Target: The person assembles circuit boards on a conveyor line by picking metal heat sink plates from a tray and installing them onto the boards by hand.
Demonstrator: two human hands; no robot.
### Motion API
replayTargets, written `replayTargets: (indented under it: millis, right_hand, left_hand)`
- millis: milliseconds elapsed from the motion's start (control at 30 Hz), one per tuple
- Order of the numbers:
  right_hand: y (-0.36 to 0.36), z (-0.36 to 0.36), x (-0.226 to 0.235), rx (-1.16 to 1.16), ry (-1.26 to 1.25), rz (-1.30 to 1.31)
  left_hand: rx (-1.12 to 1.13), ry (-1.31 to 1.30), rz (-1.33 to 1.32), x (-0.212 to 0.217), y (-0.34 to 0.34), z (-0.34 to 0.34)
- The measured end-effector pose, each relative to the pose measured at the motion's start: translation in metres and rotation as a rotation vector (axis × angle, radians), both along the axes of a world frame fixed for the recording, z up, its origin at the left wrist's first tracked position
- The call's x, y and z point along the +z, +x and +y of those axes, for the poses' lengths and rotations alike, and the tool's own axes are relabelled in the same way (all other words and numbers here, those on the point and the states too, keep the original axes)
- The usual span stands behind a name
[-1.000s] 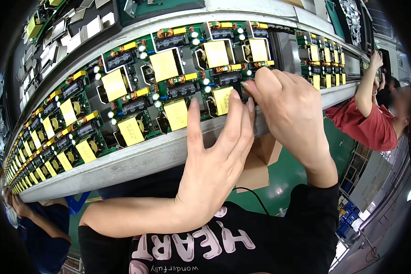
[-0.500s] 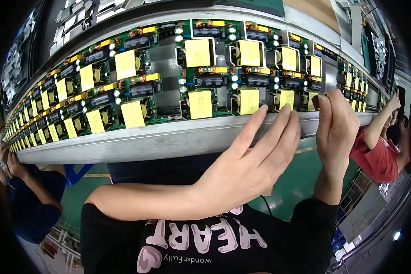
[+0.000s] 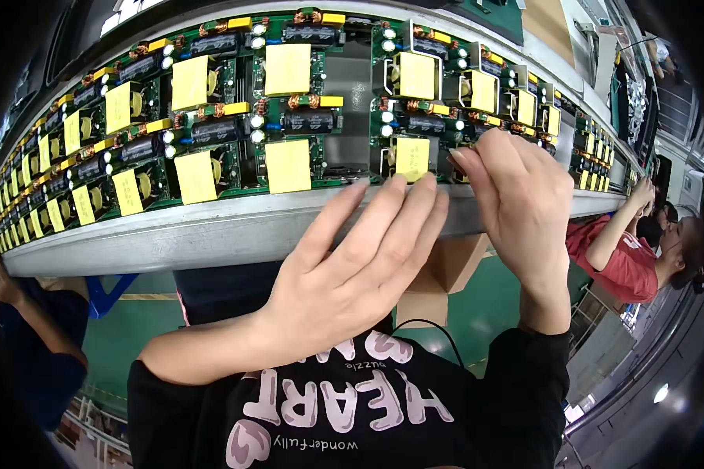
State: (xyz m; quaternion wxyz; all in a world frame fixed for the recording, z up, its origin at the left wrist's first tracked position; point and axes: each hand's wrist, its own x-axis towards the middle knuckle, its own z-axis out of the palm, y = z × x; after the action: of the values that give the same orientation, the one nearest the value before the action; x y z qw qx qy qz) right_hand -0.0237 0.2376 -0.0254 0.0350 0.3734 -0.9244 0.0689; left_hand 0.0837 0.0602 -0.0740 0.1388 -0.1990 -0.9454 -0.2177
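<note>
Yellow-topped transformers stand on green circuit boards in two long rows. My left hand [image 3: 368, 242] lies open, its fingers stretched, over the grey metal rail [image 3: 156, 242]. Its fingertips are at the foot of a front-row transformer [image 3: 413, 159]. My right hand [image 3: 520, 191] is closed in a pinch just right of that transformer, over the adjoining board. A small dark piece shows at its fingertips, too covered to name. Pale metal frames surround several back-row transformers, one of them a yellow block [image 3: 416, 76] behind my left hand.
A bare grey strip [image 3: 347, 102] divides the rows. Below the rail is an open cardboard box [image 3: 454, 266]. At the far left, a co-worker's hand [image 3: 4, 281] touches the rail; a person in a red top [image 3: 630, 262] works at the right.
Both hands have moved left along the front row, the right still pinched and the left still flat. The boards appear farther right in the view.
</note>
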Motion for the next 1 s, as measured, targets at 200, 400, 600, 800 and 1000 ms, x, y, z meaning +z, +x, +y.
replayTargets:
  millis: [200,400,600,800,1000]
  right_hand:
    - [0.001,-0.004,0.001,-0.036,0.047,-0.027]
    - [0.003,-0.007,-0.002,-0.046,-0.010,-0.059]
    - [0.004,-0.005,-0.009,-0.032,0.018,0.020]
    - [0.002,-0.003,-0.010,-0.007,0.083,0.100]
    - [0.003,-0.006,-0.009,-0.034,0.113,0.085]
  left_hand:
    - [0.062,-0.056,-0.033,-0.004,-0.004,0.002]
    - [0.058,-0.087,-0.028,-0.007,-0.006,0.004]
    - [0.053,-0.117,-0.035,-0.008,-0.006,0.003]
    - [0.051,-0.096,-0.048,-0.007,-0.007,0.004]
    - [0.052,-0.077,-0.044,-0.007,-0.008,0.005]
